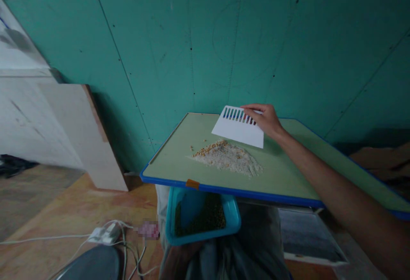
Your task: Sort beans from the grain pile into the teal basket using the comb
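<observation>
My right hand (pixel 264 119) is closed on the slotted edge of a flat white plastic scraper (pixel 238 131), thumb and fingers pinching its upper right part. The scraper tilts above the table, its long straight edge just behind a heap of white rice-like grains (pixel 235 159). Yellowish round beans (pixel 209 147) lie along the heap's left and upper side, and some are mixed into it. Below the table's front edge a blue plastic basin (pixel 235 220) rests at my lap, with dark green and yellowish beans inside. A dark, shaded shape beneath it seems to be my left arm (pixel 181 256); its fingers are hidden.
The pale green tabletop (pixel 169 160) has a blue edge with an orange tape patch (pixel 192 184) and stands against a green wall (pixel 160 36). A board (pixel 83 134) leans at left. White cables and a power strip (pixel 105 234) lie on the floor near a grey object (pixel 92 265).
</observation>
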The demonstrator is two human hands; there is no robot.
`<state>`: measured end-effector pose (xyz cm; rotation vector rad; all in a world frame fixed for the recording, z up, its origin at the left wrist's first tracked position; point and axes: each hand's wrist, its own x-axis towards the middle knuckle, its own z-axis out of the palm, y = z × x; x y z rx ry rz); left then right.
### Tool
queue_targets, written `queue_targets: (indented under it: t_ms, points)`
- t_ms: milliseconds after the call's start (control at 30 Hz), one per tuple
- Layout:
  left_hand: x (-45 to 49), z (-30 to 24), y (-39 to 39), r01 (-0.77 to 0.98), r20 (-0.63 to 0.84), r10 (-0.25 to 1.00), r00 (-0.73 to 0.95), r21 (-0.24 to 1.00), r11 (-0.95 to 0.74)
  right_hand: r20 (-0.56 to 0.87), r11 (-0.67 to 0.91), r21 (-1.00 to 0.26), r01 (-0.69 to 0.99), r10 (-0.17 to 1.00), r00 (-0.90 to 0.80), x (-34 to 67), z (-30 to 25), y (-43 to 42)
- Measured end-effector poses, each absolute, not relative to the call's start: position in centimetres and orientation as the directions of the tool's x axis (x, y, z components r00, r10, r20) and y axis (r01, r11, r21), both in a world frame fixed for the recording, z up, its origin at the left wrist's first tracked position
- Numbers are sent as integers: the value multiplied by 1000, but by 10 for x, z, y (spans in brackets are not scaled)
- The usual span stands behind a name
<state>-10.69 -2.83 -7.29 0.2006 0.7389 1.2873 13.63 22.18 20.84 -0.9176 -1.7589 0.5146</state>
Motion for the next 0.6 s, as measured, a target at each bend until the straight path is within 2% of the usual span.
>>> queue_targets:
  t_ms: [67,167,467,600]
  points:
    - [-105,-68,-28,-854,-389,916,100,439,280,577,607,-716,345,793,-196,135,210,220]
    - [-104,-66,-27,-868,-400,909,115,404,288,581,617,-709,340,785,-214,130,212,214]
    - [-111,-81,-28,-768,-428,900,82,548,330,611,661,-658,360,748,-258,118,218,212]
    - [-109,-77,-28,-822,-370,926,81,500,272,647,693,-627,355,717,-258,116,221,221]
